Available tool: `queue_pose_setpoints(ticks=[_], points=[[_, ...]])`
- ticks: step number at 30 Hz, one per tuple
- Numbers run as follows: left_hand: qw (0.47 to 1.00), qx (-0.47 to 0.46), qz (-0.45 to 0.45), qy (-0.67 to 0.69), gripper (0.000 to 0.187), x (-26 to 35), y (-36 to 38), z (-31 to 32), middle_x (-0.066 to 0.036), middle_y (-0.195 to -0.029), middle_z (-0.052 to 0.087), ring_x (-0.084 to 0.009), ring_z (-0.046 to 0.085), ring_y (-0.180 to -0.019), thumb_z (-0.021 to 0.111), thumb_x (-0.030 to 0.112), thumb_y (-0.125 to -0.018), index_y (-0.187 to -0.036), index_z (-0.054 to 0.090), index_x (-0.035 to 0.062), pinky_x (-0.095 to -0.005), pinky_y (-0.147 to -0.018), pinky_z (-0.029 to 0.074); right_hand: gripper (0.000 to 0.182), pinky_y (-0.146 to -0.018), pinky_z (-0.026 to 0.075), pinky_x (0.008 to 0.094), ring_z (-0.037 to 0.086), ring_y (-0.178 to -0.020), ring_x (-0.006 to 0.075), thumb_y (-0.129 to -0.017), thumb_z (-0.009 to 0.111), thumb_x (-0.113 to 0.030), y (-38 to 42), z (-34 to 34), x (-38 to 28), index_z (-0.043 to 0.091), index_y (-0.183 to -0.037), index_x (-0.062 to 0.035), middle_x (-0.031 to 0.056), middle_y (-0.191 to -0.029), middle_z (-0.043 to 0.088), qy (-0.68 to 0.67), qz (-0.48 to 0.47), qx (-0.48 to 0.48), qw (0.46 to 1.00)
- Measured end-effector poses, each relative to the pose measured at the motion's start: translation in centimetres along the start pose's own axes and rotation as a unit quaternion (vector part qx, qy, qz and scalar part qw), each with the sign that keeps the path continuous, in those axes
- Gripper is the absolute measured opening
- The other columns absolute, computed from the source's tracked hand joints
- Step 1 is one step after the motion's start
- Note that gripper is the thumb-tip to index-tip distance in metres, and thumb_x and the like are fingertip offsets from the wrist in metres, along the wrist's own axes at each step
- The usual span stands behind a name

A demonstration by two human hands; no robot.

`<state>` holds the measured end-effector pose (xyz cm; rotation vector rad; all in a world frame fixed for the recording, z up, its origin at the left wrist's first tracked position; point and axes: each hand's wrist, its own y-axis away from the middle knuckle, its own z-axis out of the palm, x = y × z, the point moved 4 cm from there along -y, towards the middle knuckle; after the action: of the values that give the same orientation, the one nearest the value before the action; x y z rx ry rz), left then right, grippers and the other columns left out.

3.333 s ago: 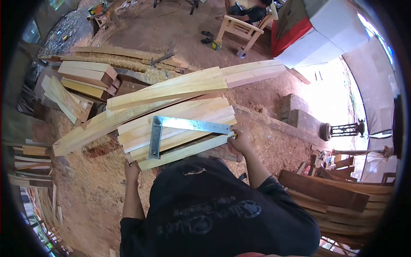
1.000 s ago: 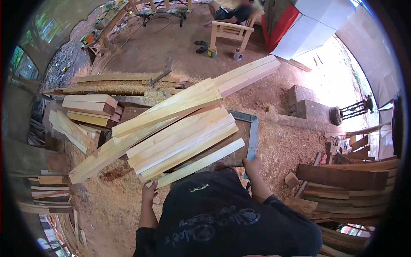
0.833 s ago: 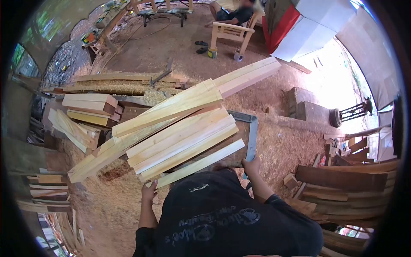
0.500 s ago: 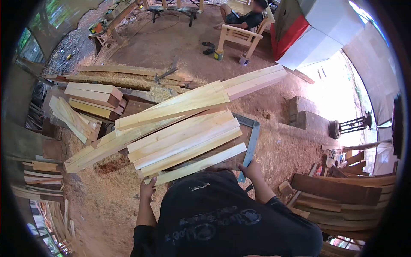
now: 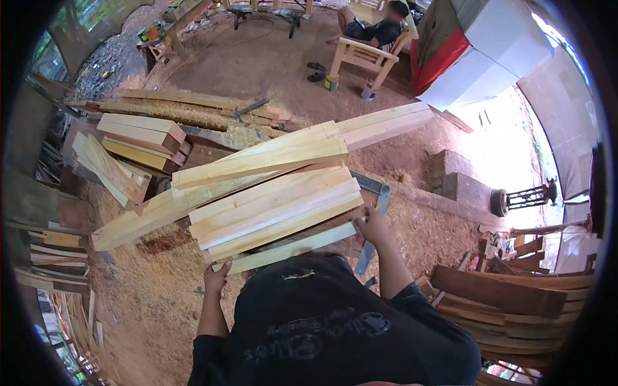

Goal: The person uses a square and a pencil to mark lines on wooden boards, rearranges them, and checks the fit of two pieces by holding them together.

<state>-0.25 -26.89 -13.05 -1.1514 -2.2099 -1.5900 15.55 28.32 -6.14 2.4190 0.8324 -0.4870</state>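
Observation:
A narrow pale wooden strip lies nearest my body, along the front of a row of several planed boards. My left hand is closed at its left end, thumb on the wood and fingers reaching to the board ends. At the other end my right hand is closed around the strip's tip, with the fingertips close to the front board. Partly under that hand lies a metal framing square, its corner showing beyond the boards. Longer timbers rest across the far side of the row.
Stacked wood blocks stand at the left. A lumber pile fills the lower right. Concrete blocks sit at the right. Beyond, another person sits on a wooden bench. Shavings cover the ground.
My right hand has moved from the framing square up and forward to the strip's right end. The strip has shifted slightly toward the boards. My left hand stays at its left end.

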Motion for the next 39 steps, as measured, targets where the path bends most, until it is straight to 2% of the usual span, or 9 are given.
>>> queue_pose_setpoints(ticks=[2,5,11,14,20,23,27,33,39], points=[[1.0,-0.015,-0.005,-0.024,0.062,0.3,0.1,0.1,-0.006,-0.106,0.072,-0.0224,0.068,-0.095,0.086,0.047,-0.086,-0.128,0.063,0.0073,-0.0412,-0.078,0.054,0.069,-0.101,0.054,0.0494,0.067,-0.12,0.0426,-0.091,0.077,-0.041,-0.1,1.2,-0.4,0.059,-0.142,0.0012,0.0283,-0.127,0.068,0.046,0.023,-0.04,0.998],[1.0,0.008,0.016,-0.002,0.056,0.6,0.3,0.2,-0.004,-0.092,0.071,-0.0141,0.064,-0.071,0.089,0.038,-0.084,-0.123,0.068,0.0038,-0.0322,-0.056,0.049,0.073,-0.103,0.053,0.0498,0.065,-0.124,0.0428,-0.091,0.078,-0.041,0.6,2.0,-1.0,0.054,-0.146,-0.0003,0.029,-0.133,0.065,0.062,0.061,-0.029,0.996],[0.99,-0.019,0.142,-0.017,0.051,1.8,1.0,0.8,-0.009,-0.102,0.078,-0.0231,0.074,-0.091,0.089,0.03,-0.083,-0.121,0.071,0.0021,-0.0361,-0.083,0.057,0.077,-0.101,0.054,0.0504,0.066,-0.121,0.0442,-0.089,0.08,-0.042,0.3,2.9,-0.1,0.051,-0.146,0.0013,0.0289,-0.129,0.067,0.066,0.091,-0.045,0.993],[0.989,-0.009,0.124,-0.077,0.053,6.0,4.5,-0.3,-0.012,-0.113,0.078,-0.027,0.074,-0.102,0.089,0.024,-0.081,-0.125,0.07,0.0008,-0.0369,-0.094,0.055,0.078,-0.099,0.054,0.051,0.067,-0.118,0.0445,-0.087,0.082,-0.043,0.3,2.8,0.4,0.052,-0.144,0.002,0.0292,-0.125,0.069,0.051,0.059,-0.014,0.997],[0.978,-0.034,0.168,-0.122,0.047,11.8,8.1,-3.0,-0.016,-0.109,0.078,-0.0274,0.075,-0.1,0.09,0.018,-0.079,-0.118,0.073,-0.0023,-0.0372,-0.091,0.057,0.079,-0.1,0.053,0.0509,0.065,-0.119,0.0466,-0.086,0.083,-0.042,1.9,-2.1,-3.0,0.052,-0.141,0.0058,0.0306,-0.122,0.067,-0.006,0.008,0.043,0.999],[0.97,0.097,0.212,-0.073,0.037,12.7,7.3,-3.8,-0.016,-0.098,0.079,-0.025,0.075,-0.092,0.089,0.016,-0.08,-0.107,0.075,-0.0046,-0.0366,-0.085,0.058,0.079,-0.101,0.052,0.0514,0.063,-0.122,0.0476,-0.086,0.082,-0.042,2.7,-4.4,-5.8,0.052,-0.14,0.0082,0.0319,-0.125,0.065,-0.016,0.0,0.052,0.999],[0.976,0.016,0.215,-0.007,0.032,15.9,5.6,-3.5,-0.013,-0.094,0.078,-0.02,0.075,-0.084,0.088,0.012,-0.08,-0.105,0.076,-0.0049,-0.0341,-0.075,0.059,0.078,-0.101,0.051,0.0525,0.063,-0.121,0.048,-0.088,0.08,-0.041,-0.2,-4.7,-7.5,0.053,-0.14,0.0095,0.0329,-0.125,0.065,0.015,-0.069,0.139,0.988],[0.975,0.057,0.212,-0.025,0.035,16.5,3.4,-2.6,-0.012,-0.094,0.079,-0.018,0.074,-0.083,0.089,0.015,-0.081,-0.107,0.076,-0.0046,-0.0338,-0.079,0.057,0.076,-0.1,0.052,0.0527,0.064,-0.117,0.0482,-0.086,0.083,-0.039,-3.6,-3.8,-10.2,0.054,-0.138,0.008,0.0331,-0.125,0.065,0.002,-0.07,0.058,0.996],[0.965,0.087,0.244,-0.039,0.042,15.7,2.4,-2.2,-0.015,-0.103,0.078,-0.0219,0.074,-0.089,0.092,0.014,-0.079,-0.11,0.072,-0.0034,-0.0373,-0.085,0.058,0.08,-0.099,0.053,0.0515,0.065,-0.116,0.0472,-0.08,0.089,-0.039,-5.4,-0.9,-7.4,0.055,-0.141,0.0017,0.0305,-0.121,0.068,-0.047,-0.102,0.124,0.986]])
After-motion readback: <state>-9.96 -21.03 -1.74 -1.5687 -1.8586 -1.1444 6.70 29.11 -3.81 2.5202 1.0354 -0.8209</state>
